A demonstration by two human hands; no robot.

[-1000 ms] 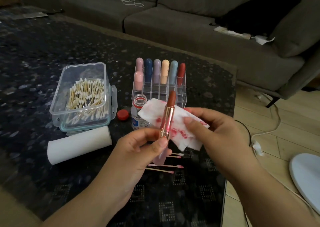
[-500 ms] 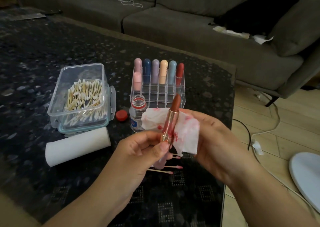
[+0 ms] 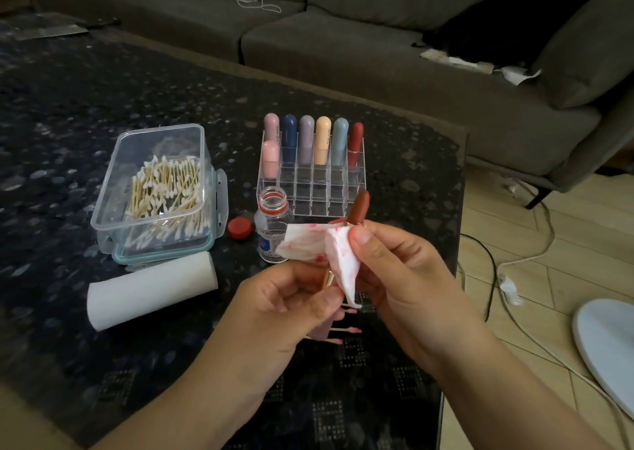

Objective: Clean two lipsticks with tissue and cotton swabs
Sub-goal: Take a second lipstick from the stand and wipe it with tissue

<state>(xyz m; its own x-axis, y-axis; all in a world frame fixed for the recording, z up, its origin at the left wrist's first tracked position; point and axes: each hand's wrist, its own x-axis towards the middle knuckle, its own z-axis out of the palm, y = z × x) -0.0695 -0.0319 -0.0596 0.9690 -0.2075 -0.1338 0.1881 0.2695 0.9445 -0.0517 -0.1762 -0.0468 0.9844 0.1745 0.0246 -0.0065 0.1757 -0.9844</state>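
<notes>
My left hand (image 3: 291, 298) grips lipstick (image 3: 358, 207) base; right hand (image 3: 387, 264) pinches stained tissue (image 3: 338, 254) round gold barrel, near-centre above table. Risk: squeezing too high snaps exposed bullet; elbow knocks open bottle (image 3: 272, 224) just left.

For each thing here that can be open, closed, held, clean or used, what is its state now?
lipstick: uncapped, bullet extended, held in left hand
tissue: stained red, wrapped round the lipstick tube by right hand
small bottle: open, upright
red cap: off, lying beside the bottle
swab box: lid off, holding many swabs
used swabs: pink-tipped, on the table
organizer: seven capped lipsticks, front cells empty
tissue roll: lying on its side
</notes>
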